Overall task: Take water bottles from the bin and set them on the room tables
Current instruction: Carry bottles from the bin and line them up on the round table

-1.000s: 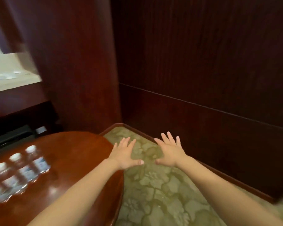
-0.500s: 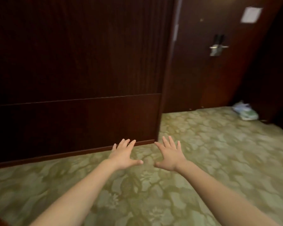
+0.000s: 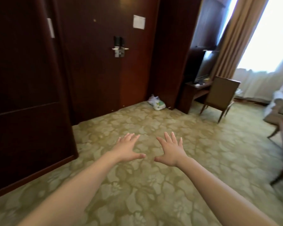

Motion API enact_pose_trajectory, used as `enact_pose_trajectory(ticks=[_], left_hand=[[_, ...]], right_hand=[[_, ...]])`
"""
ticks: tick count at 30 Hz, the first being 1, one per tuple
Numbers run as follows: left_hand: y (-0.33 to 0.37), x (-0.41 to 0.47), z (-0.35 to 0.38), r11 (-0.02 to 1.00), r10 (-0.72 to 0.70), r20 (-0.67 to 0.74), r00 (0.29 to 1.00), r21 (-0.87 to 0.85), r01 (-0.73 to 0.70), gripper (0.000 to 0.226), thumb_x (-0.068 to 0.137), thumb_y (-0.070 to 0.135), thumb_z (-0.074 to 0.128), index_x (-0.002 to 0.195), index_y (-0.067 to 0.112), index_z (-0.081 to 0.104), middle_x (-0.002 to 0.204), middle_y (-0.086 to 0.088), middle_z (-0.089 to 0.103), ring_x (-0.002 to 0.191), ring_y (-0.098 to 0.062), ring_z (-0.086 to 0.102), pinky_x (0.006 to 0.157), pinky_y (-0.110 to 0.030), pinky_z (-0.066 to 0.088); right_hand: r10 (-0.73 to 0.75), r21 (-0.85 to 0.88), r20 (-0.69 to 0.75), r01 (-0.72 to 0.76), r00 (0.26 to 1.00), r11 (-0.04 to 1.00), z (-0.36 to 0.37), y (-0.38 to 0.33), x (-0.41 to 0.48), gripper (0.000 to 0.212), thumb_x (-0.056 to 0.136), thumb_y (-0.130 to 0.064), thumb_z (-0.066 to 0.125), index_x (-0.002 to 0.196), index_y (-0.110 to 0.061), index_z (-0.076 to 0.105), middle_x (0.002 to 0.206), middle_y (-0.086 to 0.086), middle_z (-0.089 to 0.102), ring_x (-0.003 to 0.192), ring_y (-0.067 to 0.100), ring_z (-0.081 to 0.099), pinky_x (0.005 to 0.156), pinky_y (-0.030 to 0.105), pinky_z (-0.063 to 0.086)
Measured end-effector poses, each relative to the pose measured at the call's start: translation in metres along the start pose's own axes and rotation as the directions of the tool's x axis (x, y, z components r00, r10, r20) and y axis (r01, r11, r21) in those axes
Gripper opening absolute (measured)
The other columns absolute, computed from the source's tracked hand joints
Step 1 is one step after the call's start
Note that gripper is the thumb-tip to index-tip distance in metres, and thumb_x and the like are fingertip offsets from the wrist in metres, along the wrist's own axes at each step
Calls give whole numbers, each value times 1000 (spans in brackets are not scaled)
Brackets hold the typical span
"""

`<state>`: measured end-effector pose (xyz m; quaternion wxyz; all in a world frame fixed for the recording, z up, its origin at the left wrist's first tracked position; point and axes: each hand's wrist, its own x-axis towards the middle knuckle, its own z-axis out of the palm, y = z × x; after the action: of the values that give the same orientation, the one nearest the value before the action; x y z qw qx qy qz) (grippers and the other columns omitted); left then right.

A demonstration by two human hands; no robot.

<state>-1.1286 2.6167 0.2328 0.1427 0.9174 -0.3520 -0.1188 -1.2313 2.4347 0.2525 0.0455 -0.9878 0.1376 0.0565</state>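
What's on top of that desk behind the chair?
A dark TV stands on the desk, with small things beside it, too blurred to name. The chair in front hides the desk's right end.

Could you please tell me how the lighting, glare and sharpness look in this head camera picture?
Head view: the window at upper right is blown out to white, while the door stays dark. Head view: the curtain leans with wide-angle distortion. Head view: the left hand and right hand look fairly sharp, while the carpet near the bottom edge looks soft.
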Motion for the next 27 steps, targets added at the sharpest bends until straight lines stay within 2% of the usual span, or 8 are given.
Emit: enact_pose_trajectory(ticks=[5,12,19,27], left_hand=[[73,87,5,990,138,39,990,30,-139,101,81,73,54,157,29,4,166,1,0,152,-19,-5,121,-47,-3],[165,209,20,948,305,121,945,58,-313,99,84,70,54,157,28,3,166,1,-2,152,-17,-8,123,-46,-4],[244,371,34,894,433,138,890,59,-444,98,84,69,54,157,29,4,166,2,-2,152,-16,-9,123,-46,-4],[338,544,33,838,517,175,838,93,-537,99,84,69,55,157,26,3,166,1,-3,152,-18,-9,123,-45,-3]], right_hand=[[146,48,-35,-144,989,988,-22,100,16,96,85,-58,63,159,-27,10,167,8,-9,151,32,-19,119,59,-8],[351,107,-49,-344,935,933,-35,223,52,97,85,-57,64,159,-28,8,167,8,-10,151,34,-18,120,58,-8],[494,120,-77,-484,866,867,-55,347,135,97,85,-57,63,158,-29,7,167,8,-11,151,33,-19,120,58,-8],[612,148,-91,-597,785,788,-83,485,231,97,86,-58,62,159,-30,4,167,6,-11,151,31,-21,119,56,-11]])
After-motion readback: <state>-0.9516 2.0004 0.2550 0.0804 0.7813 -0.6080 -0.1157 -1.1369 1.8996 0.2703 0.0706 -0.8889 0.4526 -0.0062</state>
